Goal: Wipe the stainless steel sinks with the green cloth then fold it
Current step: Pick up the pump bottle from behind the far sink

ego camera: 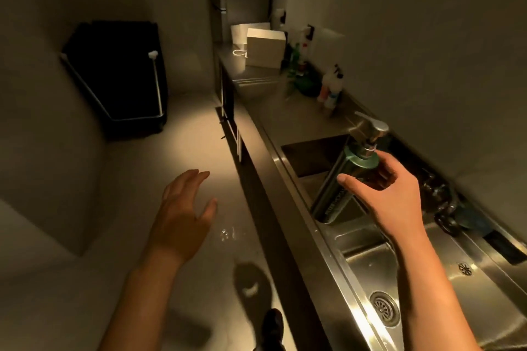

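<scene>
Logged bin (119,77) far left, black, against the wall. Found left hand (185,208) over the floor (171,145), palm down, fingers spread and slack, gripping nothing. Saw shoe (272,325) at the bottom edge, just beside the counter (285,111) front. Noted box (265,48) at the counter's far end, then plant (299,74), then bottles (330,91) along the back wall. Counted two steel basins set in the counter: far sink (308,159) dark, near sink (365,259) bright, drain (384,307) showing. Caught right hand (379,188) above the ridge between them, thumb and fingers wrapped round the upper part of pump bottle (342,182). Held clear of the steel and tilted: pump head up toward the wall, base down toward the counter's front edge. Made out tap (445,205) right of that hand, dark, at the back ledge. Spotted teal lump (470,222) just beside the tap; might have been the cloth, too dim to tell.
</scene>
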